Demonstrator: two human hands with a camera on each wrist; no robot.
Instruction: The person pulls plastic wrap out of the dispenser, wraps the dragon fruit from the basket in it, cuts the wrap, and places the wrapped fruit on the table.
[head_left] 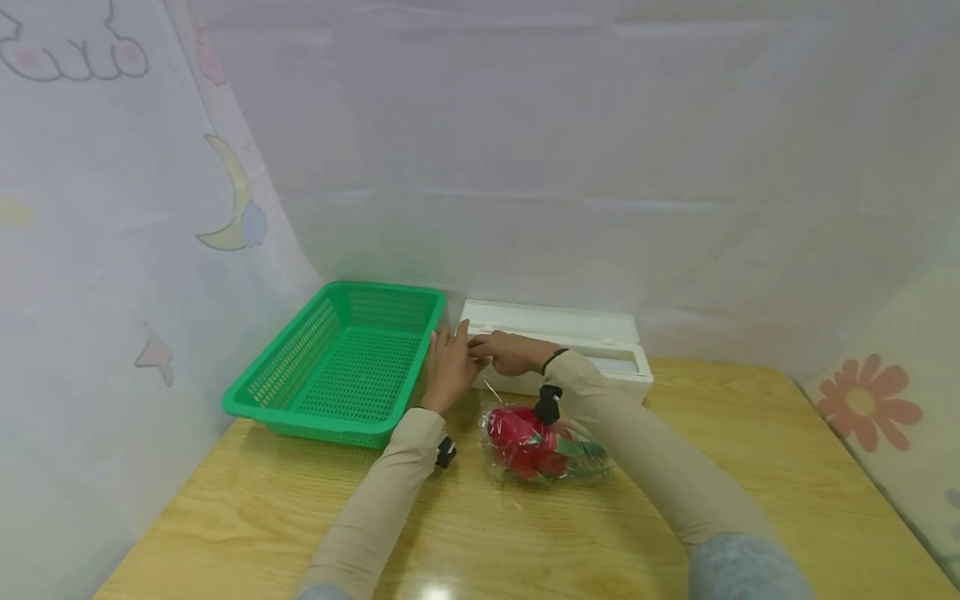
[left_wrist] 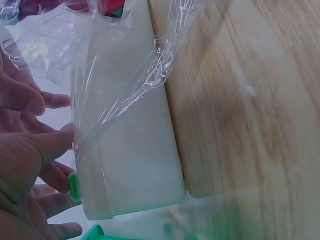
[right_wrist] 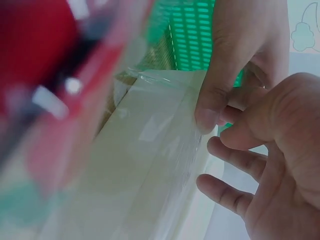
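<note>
A white cling-film dispenser box lies at the back of the wooden table, and both hands meet at its left end. My left hand pinches the edge of the clear cling film against the box's end, thumb on the film. My right hand hovers just beside it with fingers loosely curled and nothing in them. A red item wrapped in clear film lies in front of the box, under my right forearm.
A green slotted basket with nothing in it stands left of the box, touching distance from my left hand. Pale curtains close off the back and both sides. Bare tabletop stretches to the right and front.
</note>
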